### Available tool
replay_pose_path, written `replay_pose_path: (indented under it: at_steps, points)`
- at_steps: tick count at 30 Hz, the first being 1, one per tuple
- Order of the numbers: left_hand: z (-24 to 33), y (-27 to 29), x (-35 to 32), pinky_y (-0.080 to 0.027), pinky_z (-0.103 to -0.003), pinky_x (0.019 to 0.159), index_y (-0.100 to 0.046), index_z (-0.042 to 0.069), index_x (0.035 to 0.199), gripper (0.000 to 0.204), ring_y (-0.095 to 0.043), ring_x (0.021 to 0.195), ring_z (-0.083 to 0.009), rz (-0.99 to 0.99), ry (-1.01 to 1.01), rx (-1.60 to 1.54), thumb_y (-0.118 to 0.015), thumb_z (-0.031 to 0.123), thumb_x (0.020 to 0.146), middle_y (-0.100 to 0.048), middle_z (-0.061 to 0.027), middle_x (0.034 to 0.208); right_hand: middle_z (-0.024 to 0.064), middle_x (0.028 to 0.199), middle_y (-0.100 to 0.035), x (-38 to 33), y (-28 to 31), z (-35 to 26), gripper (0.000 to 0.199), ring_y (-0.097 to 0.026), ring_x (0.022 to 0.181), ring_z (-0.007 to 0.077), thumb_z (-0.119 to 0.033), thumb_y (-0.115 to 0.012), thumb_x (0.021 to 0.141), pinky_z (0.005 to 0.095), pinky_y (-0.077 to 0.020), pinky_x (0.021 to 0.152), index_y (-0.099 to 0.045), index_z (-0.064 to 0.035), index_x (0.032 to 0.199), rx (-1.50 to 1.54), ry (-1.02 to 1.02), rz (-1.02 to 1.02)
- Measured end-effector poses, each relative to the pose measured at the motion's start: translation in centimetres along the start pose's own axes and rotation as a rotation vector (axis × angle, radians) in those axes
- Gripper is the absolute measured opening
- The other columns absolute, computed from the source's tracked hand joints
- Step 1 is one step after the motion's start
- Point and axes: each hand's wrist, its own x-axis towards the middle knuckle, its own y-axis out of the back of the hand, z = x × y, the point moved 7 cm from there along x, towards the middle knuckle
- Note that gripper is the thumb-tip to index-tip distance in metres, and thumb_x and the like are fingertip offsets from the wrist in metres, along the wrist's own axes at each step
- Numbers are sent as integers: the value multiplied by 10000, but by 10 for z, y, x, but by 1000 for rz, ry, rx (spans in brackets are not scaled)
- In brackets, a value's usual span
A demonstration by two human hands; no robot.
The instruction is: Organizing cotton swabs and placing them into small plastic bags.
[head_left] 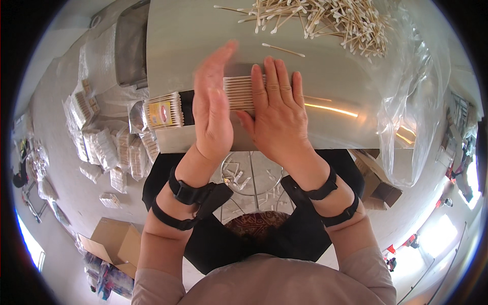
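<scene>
A flat row of cotton swabs [238, 93] lies side by side on the metal table, between my two hands. My right hand [279, 101] rests flat over the row's right part with its fingers stretched out, hiding the swabs beneath. On the row's left side, my left hand [212, 104] stands on edge, its fingers straight and slightly blurred. Farther left, a pack of cotton swabs [163, 111] with a yellow label sits at the table's left edge, next to a dark strip [187, 108].
A loose heap of cotton swabs [335, 21] lies at the table's far side, with one single swab [283, 50] nearer. Clear plastic sheeting [414, 101] hangs over the right edge. Bagged swab packs [104, 147] lie on the floor left, near an open cardboard box [116, 241].
</scene>
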Motion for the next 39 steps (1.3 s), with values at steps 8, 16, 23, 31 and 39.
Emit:
replay_pose_path:
  at_steps: [8,16,23,31,39]
  points:
    - [-15,-13,1,-202,-401,1185,-307,-41,1442,642,-309,1422,-296,-36,139,-214,-266,472,1059,-376,-208,1488,221,1522,-345,1,8,4,668,-280,1436,386,-312,-638,863,542,-184,1176,-442,-4,1423,79,18,42]
    - [-14,-17,1,-222,-385,1175,-333,-21,1431,595,-326,1414,-285,-66,127,-199,-254,444,1069,-374,-204,1496,84,996,-618,-12,31,37,208,-574,1130,340,49,-603,627,443,-442,934,-712,-80,749,547,48,302]
    - [-15,-16,3,-225,-384,1174,-346,-21,1427,585,-334,1409,-282,-70,110,-183,-258,435,1071,-391,-202,1484,80,1005,-618,-12,29,34,235,-570,1136,342,49,-599,606,428,-443,913,-720,-91,751,483,59,299]
    - [-13,-16,2,-234,-380,1170,-347,-22,1425,563,-335,1406,-274,-64,124,-197,-254,409,1076,-393,-198,1484,99,989,-619,-11,30,35,242,-576,1121,358,68,-582,631,426,-481,899,-717,-58,788,511,38,342]
    - [-14,-17,2,-239,-377,1165,-344,-23,1423,551,-333,1405,-273,-64,130,-203,-252,396,1078,-390,-201,1485,108,991,-618,-10,31,36,242,-580,1110,362,74,-584,645,429,-486,890,-713,-46,811,478,56,342]
